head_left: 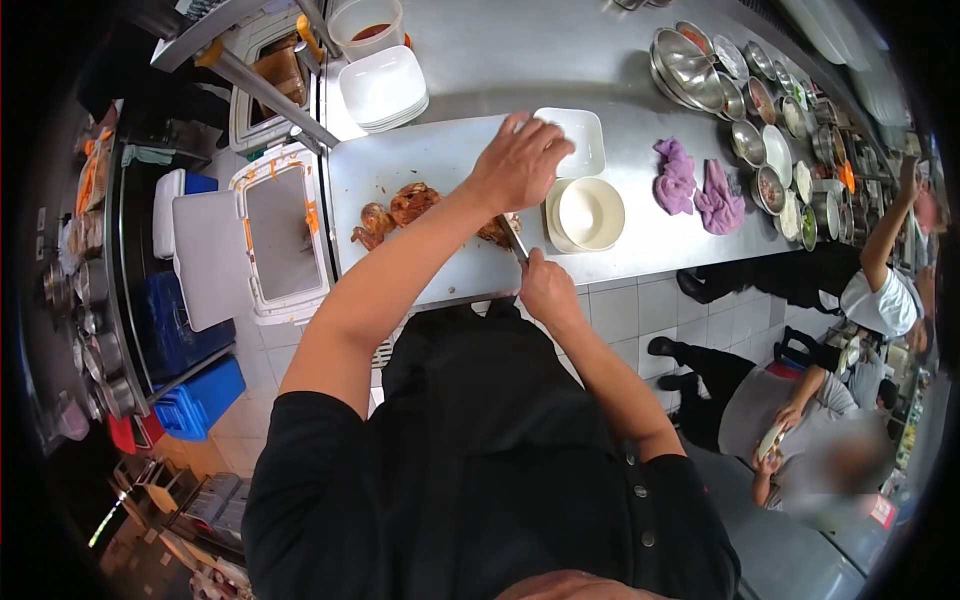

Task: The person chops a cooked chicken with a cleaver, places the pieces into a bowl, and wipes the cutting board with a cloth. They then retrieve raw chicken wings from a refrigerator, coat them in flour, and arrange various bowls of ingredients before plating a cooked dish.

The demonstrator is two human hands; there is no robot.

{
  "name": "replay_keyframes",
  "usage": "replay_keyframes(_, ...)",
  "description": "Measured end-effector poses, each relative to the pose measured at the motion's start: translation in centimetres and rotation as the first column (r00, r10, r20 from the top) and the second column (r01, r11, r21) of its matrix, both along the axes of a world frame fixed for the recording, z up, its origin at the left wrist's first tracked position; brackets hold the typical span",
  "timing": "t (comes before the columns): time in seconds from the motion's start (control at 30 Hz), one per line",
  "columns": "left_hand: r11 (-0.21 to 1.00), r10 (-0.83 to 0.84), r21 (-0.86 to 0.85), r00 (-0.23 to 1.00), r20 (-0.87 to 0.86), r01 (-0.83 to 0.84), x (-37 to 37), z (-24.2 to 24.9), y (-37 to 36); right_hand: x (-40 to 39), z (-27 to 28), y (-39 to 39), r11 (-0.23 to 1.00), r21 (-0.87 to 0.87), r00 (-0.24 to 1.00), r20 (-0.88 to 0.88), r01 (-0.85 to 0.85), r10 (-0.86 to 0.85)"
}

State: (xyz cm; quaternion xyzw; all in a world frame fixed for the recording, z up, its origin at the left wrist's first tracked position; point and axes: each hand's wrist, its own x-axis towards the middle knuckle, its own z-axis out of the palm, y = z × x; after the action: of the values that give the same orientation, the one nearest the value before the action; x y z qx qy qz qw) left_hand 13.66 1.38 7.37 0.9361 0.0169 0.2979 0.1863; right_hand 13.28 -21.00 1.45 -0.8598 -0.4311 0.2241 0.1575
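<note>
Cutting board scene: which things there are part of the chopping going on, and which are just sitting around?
In use:
left hand pressing down
right hand gripping the knife
roast meat pieces
white cutting board

Lying about:
purple cloths
stack of white bowls
round cream dishes
metal bowls
white bin

The left hand reaches forward on an outstretched bare forearm, palm down, fingers curled. The right hand sits nearer the body than the left hand, fist closed, elbow bent.
</note>
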Motion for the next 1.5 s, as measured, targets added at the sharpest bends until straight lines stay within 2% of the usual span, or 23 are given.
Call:
replay_keyframes(0.07,0.999,0.026,-0.031,0.999,0.044,-0.024,-0.6,4.8,-0.5,0.3,-0.3,-0.4,0.999,0.045,1.0,-0.005,-0.018,0.018)
replay_keyframes(0.13,0.994,0.097,-0.07,0.975,0.201,-0.085,-0.7,6.7,-1.0,0.9,0.0,-0.2,0.995,0.094,1.0,0.004,-0.024,0.024)
replay_keyframes(0.17,0.99,0.109,-0.103,0.988,0.107,-0.098,-0.1,2.3,-1.3,0.8,0.3,-0.1,0.997,0.077,1.0,-0.013,-0.015,0.017)
replay_keyframes(0.2,0.99,0.108,-0.104,0.989,0.104,-0.097,-0.4,-1.3,-1.9,0.3,0.6,-0.2,0.998,0.058,0.999,-0.034,-0.009,0.011)
replay_keyframes(0.27,0.993,0.116,0.035,0.986,-0.121,-0.113,0.1,-5.9,-1.4,0.9,-0.2,0.2,0.997,0.074,1.0,-0.008,-0.009,0.009)
replay_keyframes(0.37,0.985,0.171,-0.024,0.984,-0.041,-0.172,-1.5,-4.6,-0.5,1.5,0.0,-0.4,0.998,0.055,0.999,-0.024,-0.023,0.024)
replay_keyframes(0.47,0.932,0.283,-0.281,0.943,0.175,-0.228,-3.7,0.5,2.0,2.3,1.5,-0.8,0.996,0.088,0.998,-0.056,0.009,-0.004)
replay_keyframes(0.57,0.856,0.403,-0.376,0.913,0.055,-0.356,-6.3,1.3,3.6,2.2,3.9,-1.4,0.987,0.128,0.994,-0.057,0.1,-0.094)
replay_keyframes(0.63,0.766,0.182,-0.52,0.903,-0.39,-0.379,-7.7,0.9,3.4,2.2,4.3,-2.4,0.978,0.124,0.985,-0.057,0.166,-0.16)
replay_keyframes(0.67,0.766,0.182,-0.519,0.903,-0.39,-0.379,-8.1,0.3,2.9,2.5,4.1,-3.2,0.959,0.175,0.972,-0.116,0.222,-0.204)
replay_keyframes(0.73,0.913,-0.03,-0.319,0.739,-0.673,-0.254,-8.5,-1.9,1.5,2.9,4.2,-4.2,0.934,0.224,0.954,-0.175,0.28,-0.244)
replay_keyframes(0.77,0.914,-0.032,-0.319,0.74,-0.672,-0.251,-8.4,-3.6,0.9,2.9,4.3,-4.7,0.92,0.235,0.943,-0.191,0.313,-0.272)
replay_keyframes(0.8,0.99,-0.066,-0.139,0.807,-0.587,-0.02,-8.2,-5.6,0.3,2.8,4.4,-5.1,0.907,0.245,0.932,-0.207,0.344,-0.298)
replay_keyframes(0.87,0.979,-0.127,0.075,0.853,-0.506,0.19,-8.0,-7.5,-0.1,2.5,4.3,-5.7,0.912,0.233,0.935,-0.198,0.337,-0.295)
replay_keyframes(0.97,0.958,-0.115,0.16,0.832,-0.543,0.237,-7.5,-7.2,0.0,1.8,3.7,-6.4,0.922,0.213,0.94,-0.186,0.324,-0.288)
replay_keyframes(1.03,0.996,0.091,0.077,0.747,-0.659,-0.054,-7.9,-4.9,-0.9,1.1,3.4,-6.5,0.929,0.207,0.946,-0.175,0.307,-0.273)
replay_keyframes(1.07,0.995,0.093,0.079,0.746,-0.66,-0.055,-8.1,-4.9,-1.5,0.7,3.5,-6.3,0.929,0.208,0.946,-0.177,0.306,-0.272)
replay_keyframes(1.13,0.968,0.224,0.075,0.701,-0.677,-0.238,-8.7,-4.8,-2.5,-0.3,4.3,-5.5,0.935,0.159,0.941,-0.176,0.318,-0.29)
replay_keyframes(1.17,0.968,0.225,0.074,0.7,-0.678,-0.239,-9.0,-4.8,-2.7,-0.4,3.6,-5.3,0.943,0.168,0.953,-0.147,0.288,-0.265)
replay_keyframes(1.23,0.922,0.241,-0.075,0.714,-0.658,-0.38,-9.4,-3.4,-2.8,-0.7,3.0,-4.4,0.949,0.181,0.964,-0.115,0.257,-0.239)
replay_keyframes(1.27,0.921,0.241,-0.076,0.713,-0.658,-0.381,-9.7,-3.0,-2.6,-0.8,2.8,-3.9,0.955,0.195,0.974,-0.082,0.225,-0.213)
replay_keyframes(1.33,0.852,0.406,-0.158,0.82,-0.403,-0.499,-10.9,-2.1,-1.6,-0.8,3.3,-2.8,0.959,0.195,0.978,-0.081,0.204,-0.191)
replay_keyframes(1.5,0.809,0.494,-0.22,0.833,-0.249,-0.545,-12.2,2.8,1.3,-2.3,5.3,-0.6,0.957,0.235,0.985,-0.066,0.169,-0.158)
